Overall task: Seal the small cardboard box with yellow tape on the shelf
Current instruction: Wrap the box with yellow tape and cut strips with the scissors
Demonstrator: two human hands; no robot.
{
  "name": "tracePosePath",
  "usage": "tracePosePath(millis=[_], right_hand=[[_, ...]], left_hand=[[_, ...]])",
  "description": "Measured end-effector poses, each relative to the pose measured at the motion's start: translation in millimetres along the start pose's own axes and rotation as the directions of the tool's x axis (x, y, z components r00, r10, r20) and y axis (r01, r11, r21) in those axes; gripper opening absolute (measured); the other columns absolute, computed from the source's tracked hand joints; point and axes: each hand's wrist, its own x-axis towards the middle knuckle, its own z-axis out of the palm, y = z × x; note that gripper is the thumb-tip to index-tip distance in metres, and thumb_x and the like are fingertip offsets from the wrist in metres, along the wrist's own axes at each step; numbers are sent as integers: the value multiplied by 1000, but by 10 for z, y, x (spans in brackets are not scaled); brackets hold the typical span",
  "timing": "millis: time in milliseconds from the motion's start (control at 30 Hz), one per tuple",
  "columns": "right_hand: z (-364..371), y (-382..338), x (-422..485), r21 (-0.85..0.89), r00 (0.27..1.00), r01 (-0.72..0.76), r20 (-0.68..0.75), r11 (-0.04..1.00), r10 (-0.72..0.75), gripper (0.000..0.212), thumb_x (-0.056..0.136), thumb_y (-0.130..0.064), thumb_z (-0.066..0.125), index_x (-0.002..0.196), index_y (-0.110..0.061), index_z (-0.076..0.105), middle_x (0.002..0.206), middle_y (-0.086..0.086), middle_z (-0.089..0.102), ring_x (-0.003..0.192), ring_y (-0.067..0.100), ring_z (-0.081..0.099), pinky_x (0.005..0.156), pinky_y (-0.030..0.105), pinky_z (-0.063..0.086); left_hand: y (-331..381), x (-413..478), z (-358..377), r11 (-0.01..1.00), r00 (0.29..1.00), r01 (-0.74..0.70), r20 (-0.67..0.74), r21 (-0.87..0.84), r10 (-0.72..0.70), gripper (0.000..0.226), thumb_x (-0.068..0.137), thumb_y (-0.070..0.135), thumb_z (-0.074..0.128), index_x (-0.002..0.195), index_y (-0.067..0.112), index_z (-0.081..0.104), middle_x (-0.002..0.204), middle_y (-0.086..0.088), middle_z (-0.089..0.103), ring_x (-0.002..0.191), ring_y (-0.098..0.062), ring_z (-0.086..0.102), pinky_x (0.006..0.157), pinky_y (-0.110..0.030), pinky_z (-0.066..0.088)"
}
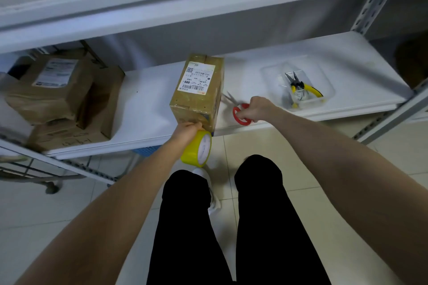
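A small cardboard box (199, 90) with a white shipping label on top stands at the front of the white shelf (148, 109). My left hand (187, 131) grips a roll of yellow tape (198, 148) just below the box's near face, at the shelf's front edge. My right hand (256, 107) grips the red handles of a pair of scissors (239, 111) lying on the shelf right of the box, blades pointing toward the box.
Larger brown boxes (60, 95) are stacked at the shelf's left. A clear plastic tray (298, 83) with yellow-handled pliers sits at the right. Another shelf board (162, 2) hangs low overhead. My legs and a tiled floor are below.
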Motion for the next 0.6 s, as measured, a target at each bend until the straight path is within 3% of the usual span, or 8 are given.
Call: tracePosePath(millis=[67,167,267,400,500,600], right_hand=[[-110,120,-66,129,978,-42,208,991,14,44,77,-58,64,68,-16,54,54,1,56,54,14,54,52,23,35],[-252,282,-232,193,879,-81,477,978,-21,67,55,-87,59,66,-24,42,63,-2,47,58,14,42,60,28,29],[-347,342,-434,181,730,-94,681,979,-56,61,62,-85,51,72,-25,46,68,-2,48,64,15,43,67,30,33],[-321,251,-624,186,662,-82,744,979,-86,66,58,-83,53,88,-23,52,75,-1,57,70,15,52,71,29,40],[-201,132,-653,215,648,-52,750,975,-131,74,47,-86,60,85,-23,53,76,-1,57,70,15,53,73,31,40],[-78,27,-654,241,651,-52,744,969,-150,73,49,-87,58,82,-22,52,76,-1,56,70,15,51,77,31,37]], left_hand=[[17,-55,-20,998,1000,14,25,-54,-13,21,82,19,65,102,14,60,121,-13,60,111,-29,56,104,-40,43],[25,-132,-53,997,998,11,59,-83,-6,40,80,12,66,119,7,58,118,-16,62,108,-30,59,96,-37,47],[16,-172,-65,998,998,-23,65,-56,27,38,85,8,63,122,6,56,112,-11,60,99,-24,55,84,-29,42],[10,-225,-64,998,998,-15,55,-65,19,46,80,13,68,123,6,56,121,-15,60,102,-25,56,90,-32,45],[-11,-226,-66,997,998,-10,59,-73,14,69,57,26,68,122,6,58,123,-17,61,111,-31,58,102,-42,45],[-21,-237,-60,997,998,-7,56,-78,11,53,70,19,71,120,6,59,122,-16,61,113,-32,57,102,-43,45]])
